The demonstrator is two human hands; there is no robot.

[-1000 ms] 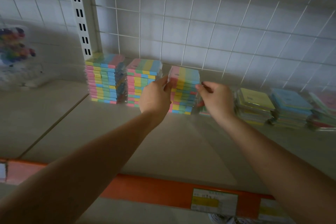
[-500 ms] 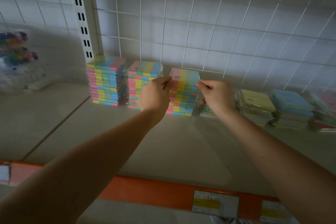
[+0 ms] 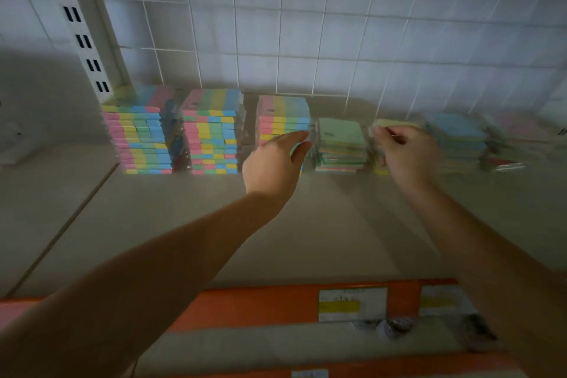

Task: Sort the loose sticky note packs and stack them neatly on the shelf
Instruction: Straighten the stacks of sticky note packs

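Green-topped pack stack sits btwn third striped stack & yellow-topped stack on shelf. Left hand relaxed, fingers straight at striped stack. Right hand curled, pinching yellow-topped pack's wrap.

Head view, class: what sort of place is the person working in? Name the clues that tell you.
Most likely a stationery shop aisle. Many wrapped sticky note stacks sit in rows on a shelf, whose orange front edge carries price labels, and a wire grid backs it.
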